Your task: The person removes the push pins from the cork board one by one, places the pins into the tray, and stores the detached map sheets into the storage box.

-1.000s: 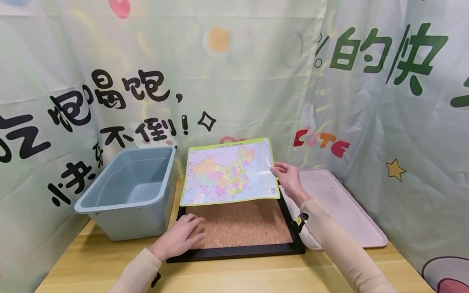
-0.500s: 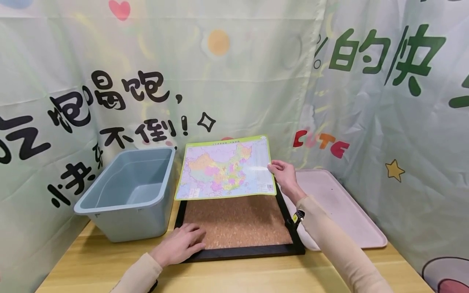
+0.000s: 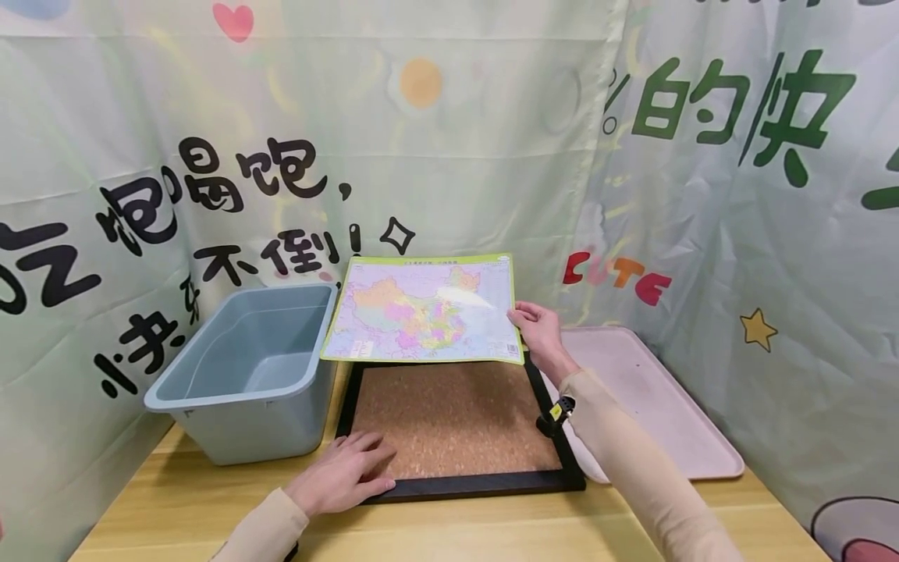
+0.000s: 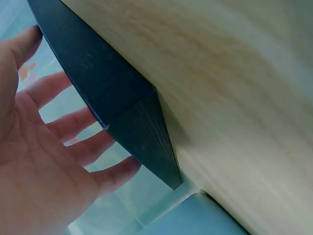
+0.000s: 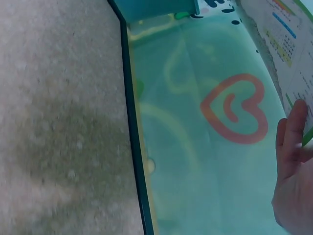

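My right hand (image 3: 539, 334) pinches the right edge of a colourful map sheet (image 3: 421, 308) with a green border. The sheet hangs tilted above the far side of a black-framed cork board (image 3: 463, 417). Its printed underside (image 5: 288, 41) shows in the right wrist view, beside the fingers. At the board's near left corner, my left hand (image 3: 342, 474) rests with fingers spread over the black frame (image 3: 485, 485). In the left wrist view, its thumb and fingertips touch the frame's edge (image 4: 95, 63).
A blue-grey plastic bin (image 3: 232, 429) stands left of the board. To the right lies a pink tray (image 3: 656, 410), partly behind my right forearm. A printed curtain (image 3: 485, 179) closes off the back of the wooden table (image 3: 449, 535).
The map sheet has moved back, up and a little left with my right hand, uncovering more cork and the frame's far side. My left hand has settled onto the frame's near left corner.
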The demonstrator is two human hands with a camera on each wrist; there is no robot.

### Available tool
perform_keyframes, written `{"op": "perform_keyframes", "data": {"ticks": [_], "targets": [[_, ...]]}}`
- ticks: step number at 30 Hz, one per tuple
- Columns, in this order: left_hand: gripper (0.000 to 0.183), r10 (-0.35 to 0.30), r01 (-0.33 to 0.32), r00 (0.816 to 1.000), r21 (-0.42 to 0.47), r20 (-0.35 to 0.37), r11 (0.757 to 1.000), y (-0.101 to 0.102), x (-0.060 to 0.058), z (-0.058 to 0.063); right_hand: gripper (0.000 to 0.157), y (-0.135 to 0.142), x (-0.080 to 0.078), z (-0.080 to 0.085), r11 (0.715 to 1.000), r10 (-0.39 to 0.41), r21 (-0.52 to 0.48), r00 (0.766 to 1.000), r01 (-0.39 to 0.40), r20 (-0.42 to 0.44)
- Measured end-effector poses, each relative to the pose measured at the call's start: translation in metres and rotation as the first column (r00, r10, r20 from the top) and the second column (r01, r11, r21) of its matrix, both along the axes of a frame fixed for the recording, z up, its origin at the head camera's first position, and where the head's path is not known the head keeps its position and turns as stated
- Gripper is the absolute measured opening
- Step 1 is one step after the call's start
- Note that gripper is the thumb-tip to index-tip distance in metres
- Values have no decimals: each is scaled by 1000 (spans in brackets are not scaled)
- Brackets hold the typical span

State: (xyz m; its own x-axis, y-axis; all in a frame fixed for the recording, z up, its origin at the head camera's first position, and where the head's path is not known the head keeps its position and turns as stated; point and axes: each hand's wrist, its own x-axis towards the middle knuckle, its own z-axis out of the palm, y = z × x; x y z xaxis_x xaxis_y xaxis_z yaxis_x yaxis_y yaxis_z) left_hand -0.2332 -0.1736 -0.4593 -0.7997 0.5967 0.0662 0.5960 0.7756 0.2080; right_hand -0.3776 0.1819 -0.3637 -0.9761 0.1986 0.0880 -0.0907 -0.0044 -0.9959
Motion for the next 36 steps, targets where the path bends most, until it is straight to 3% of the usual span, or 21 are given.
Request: {"op": "perform_keyframes", "data": {"ticks": [20, 36], "targets": [[65, 10, -6, 989, -31, 145, 1000, 5, 0, 8, 34, -38, -16, 20, 991, 86, -104, 995, -82, 43], [64, 9, -7, 993, -19, 116, 1000, 4, 0, 6, 36, -63, -25, 33, 987, 153, -58, 986, -149, 63]]}}
